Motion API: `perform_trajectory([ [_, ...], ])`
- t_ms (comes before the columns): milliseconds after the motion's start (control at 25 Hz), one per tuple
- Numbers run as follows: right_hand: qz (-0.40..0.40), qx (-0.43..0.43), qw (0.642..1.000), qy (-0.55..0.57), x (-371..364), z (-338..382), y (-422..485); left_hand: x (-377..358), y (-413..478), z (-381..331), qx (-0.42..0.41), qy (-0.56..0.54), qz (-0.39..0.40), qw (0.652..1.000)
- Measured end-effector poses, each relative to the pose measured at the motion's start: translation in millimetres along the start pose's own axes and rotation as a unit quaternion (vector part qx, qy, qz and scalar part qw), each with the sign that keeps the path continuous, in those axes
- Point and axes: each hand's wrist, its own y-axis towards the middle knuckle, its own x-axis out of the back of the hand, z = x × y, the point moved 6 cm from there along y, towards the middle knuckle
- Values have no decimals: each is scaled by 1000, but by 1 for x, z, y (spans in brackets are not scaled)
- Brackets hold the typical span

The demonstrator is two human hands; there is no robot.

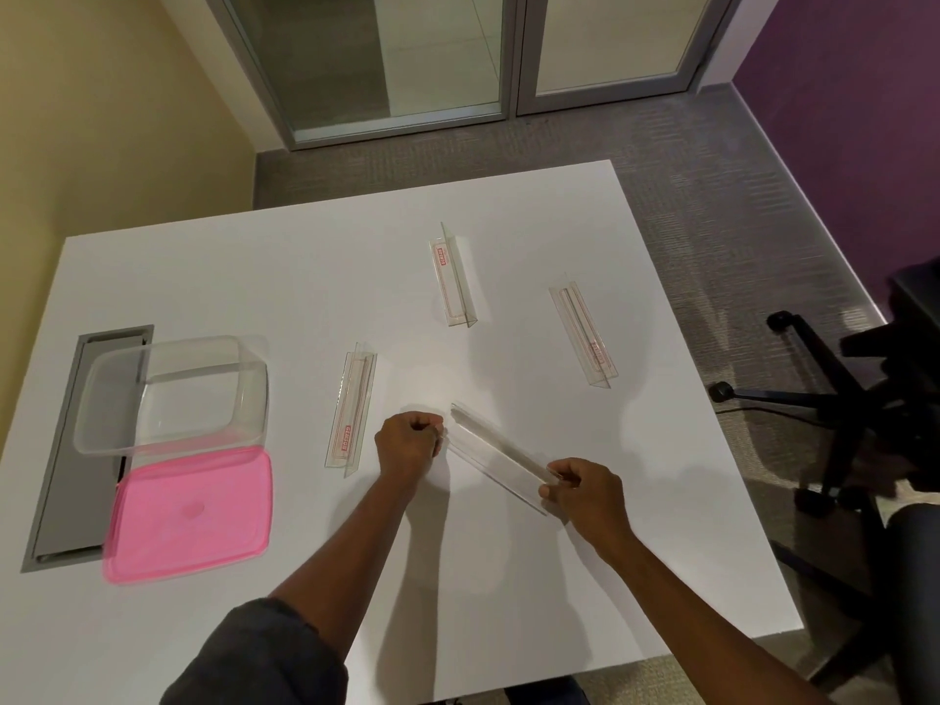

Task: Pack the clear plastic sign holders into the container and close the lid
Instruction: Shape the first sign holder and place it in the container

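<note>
A clear plastic sign holder (pixel 496 452) lies slanted on the white table (pixel 254 277), gripped at both ends: my left hand (pixel 407 445) pinches its far-left end, my right hand (pixel 585 493) its near-right end. Three more clear sign holders with red print rest on the table: one to the left of my left hand (pixel 351 409), one further back in the middle (pixel 453 277), one at the right (pixel 585 335). An empty clear container (pixel 168 394) stands at the left, with its pink lid (pixel 188 516) lying flat just in front of it.
A grey cable hatch (pixel 66 475) is set in the table under the container and lid. A black office chair (pixel 854 399) stands off the table's right edge. Glass doors (pixel 437 53) and carpet lie beyond the far edge.
</note>
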Motion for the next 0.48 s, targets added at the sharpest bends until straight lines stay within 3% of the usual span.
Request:
perform_trajectory([
  [480, -51, 131, 981, -137, -25, -9, -13, -18, -4, 12, 0, 43, -8, 999],
])
